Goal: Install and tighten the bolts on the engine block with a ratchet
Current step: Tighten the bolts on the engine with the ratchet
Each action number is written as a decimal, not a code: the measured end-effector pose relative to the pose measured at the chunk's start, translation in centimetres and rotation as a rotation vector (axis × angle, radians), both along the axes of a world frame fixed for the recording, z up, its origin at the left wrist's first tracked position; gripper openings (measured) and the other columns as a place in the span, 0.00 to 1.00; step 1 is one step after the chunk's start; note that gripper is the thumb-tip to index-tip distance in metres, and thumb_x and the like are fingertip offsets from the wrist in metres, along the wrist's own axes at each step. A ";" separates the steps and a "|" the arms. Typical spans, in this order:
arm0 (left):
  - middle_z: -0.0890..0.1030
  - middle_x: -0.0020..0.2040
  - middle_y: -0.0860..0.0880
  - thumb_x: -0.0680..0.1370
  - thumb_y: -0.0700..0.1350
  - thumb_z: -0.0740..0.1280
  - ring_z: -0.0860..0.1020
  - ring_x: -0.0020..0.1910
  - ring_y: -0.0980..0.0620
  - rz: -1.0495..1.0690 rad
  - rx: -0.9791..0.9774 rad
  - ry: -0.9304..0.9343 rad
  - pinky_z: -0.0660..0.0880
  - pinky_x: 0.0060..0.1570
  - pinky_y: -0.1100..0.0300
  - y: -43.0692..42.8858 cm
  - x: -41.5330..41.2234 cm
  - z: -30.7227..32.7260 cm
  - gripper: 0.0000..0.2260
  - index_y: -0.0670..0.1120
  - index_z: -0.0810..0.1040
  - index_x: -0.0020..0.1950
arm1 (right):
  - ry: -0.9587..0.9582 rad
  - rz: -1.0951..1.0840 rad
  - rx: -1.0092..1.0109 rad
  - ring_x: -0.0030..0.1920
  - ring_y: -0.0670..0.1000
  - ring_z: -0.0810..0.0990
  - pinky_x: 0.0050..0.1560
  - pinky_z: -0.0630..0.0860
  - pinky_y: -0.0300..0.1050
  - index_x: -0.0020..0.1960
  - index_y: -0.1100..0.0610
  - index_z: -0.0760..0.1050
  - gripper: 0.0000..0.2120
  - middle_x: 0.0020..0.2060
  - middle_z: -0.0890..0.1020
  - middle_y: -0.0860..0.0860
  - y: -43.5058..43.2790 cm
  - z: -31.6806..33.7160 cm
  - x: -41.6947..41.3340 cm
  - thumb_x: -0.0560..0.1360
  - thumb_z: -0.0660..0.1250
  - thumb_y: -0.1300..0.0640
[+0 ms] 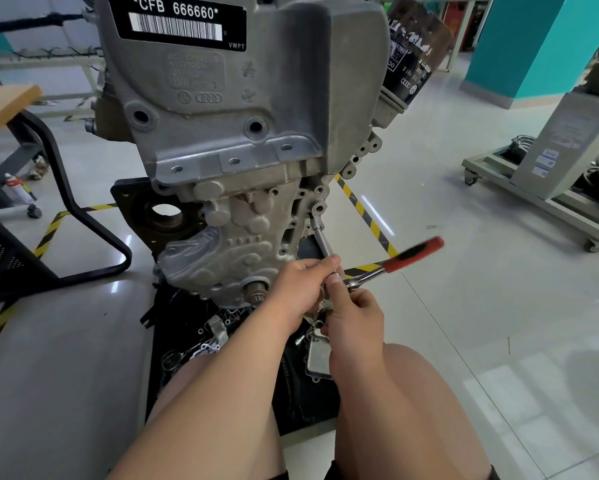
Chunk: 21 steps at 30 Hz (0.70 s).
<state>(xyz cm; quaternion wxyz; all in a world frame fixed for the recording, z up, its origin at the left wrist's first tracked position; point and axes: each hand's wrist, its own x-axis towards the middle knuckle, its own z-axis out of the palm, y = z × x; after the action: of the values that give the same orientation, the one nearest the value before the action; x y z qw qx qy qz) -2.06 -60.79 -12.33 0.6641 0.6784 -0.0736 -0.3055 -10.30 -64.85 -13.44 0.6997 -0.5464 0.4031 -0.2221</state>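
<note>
A grey engine block [242,140] stands upright on the floor in front of me. A ratchet [405,256] with a red and black handle points up to the right and looks blurred. Its long steel extension [322,239] runs up into a bolt hole on the block's right flange [317,209]. My left hand [301,285] pinches the lower end of the extension. My right hand [355,313] grips the ratchet at its head, just below the left hand. The bolt itself is hidden by the socket.
Loose metal parts and a small cover plate [317,358] lie on a black mat [222,327] under the block. My bare knees fill the foreground. An oil filter [416,50] hangs at the block's upper right. A black chair frame [83,209] stands left, a wheeled stand [551,161] right.
</note>
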 end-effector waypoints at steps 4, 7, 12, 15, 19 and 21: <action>0.74 0.26 0.51 0.78 0.52 0.67 0.67 0.19 0.56 -0.028 -0.010 0.011 0.61 0.21 0.69 0.1 0.0 0.0 0.12 0.45 0.82 0.41 | -0.002 0.064 0.216 0.20 0.47 0.68 0.30 0.68 0.45 0.28 0.54 0.79 0.27 0.20 0.71 0.47 -0.2 0.7 0.2 0.77 0.61 0.39; 0.74 0.28 0.47 0.79 0.52 0.66 0.72 0.19 0.53 -0.052 0.000 0.041 0.66 0.22 0.67 0.1 -0.2 0.1 0.13 0.48 0.83 0.38 | -0.007 0.148 0.421 0.18 0.47 0.65 0.27 0.65 0.42 0.23 0.52 0.79 0.32 0.18 0.68 0.48 -0.2 1.3 0.3 0.79 0.56 0.38; 0.72 0.24 0.52 0.78 0.53 0.66 0.70 0.20 0.55 -0.044 0.025 0.048 0.66 0.22 0.67 0.4 -0.1 0.0 0.14 0.50 0.83 0.36 | -0.161 0.191 0.895 0.18 0.46 0.59 0.20 0.59 0.35 0.28 0.53 0.68 0.29 0.20 0.63 0.47 -0.8 2.4 -0.3 0.79 0.55 0.35; 0.73 0.24 0.53 0.76 0.55 0.67 0.72 0.21 0.55 -0.033 0.036 0.018 0.68 0.23 0.67 0.4 -0.1 -0.2 0.13 0.50 0.83 0.37 | -0.188 0.231 0.958 0.17 0.46 0.59 0.19 0.57 0.34 0.24 0.54 0.69 0.31 0.19 0.61 0.46 -1.0 2.8 -0.6 0.78 0.54 0.35; 0.75 0.24 0.50 0.75 0.56 0.68 0.71 0.20 0.54 -0.014 0.031 -0.008 0.68 0.22 0.66 0.3 0.0 -0.6 0.13 0.50 0.83 0.37 | -0.183 0.232 0.918 0.17 0.46 0.60 0.19 0.58 0.35 0.25 0.54 0.69 0.30 0.20 0.62 0.46 -0.9 2.5 -0.5 0.78 0.56 0.35; 0.74 0.25 0.49 0.74 0.57 0.68 0.70 0.21 0.53 -0.007 0.045 -0.029 0.67 0.25 0.64 0.1 0.0 -0.9 0.13 0.51 0.83 0.37 | -0.176 0.212 0.864 0.18 0.46 0.60 0.19 0.59 0.36 0.26 0.54 0.69 0.29 0.20 0.63 0.47 -0.9 2.2 -0.4 0.78 0.58 0.35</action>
<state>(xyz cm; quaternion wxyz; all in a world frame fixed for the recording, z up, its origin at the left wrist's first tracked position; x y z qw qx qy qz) -2.04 -60.71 -13.18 0.6465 0.6972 -0.0785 -0.2997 -10.74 -65.71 -11.23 0.9141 -0.2212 0.3398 -0.0063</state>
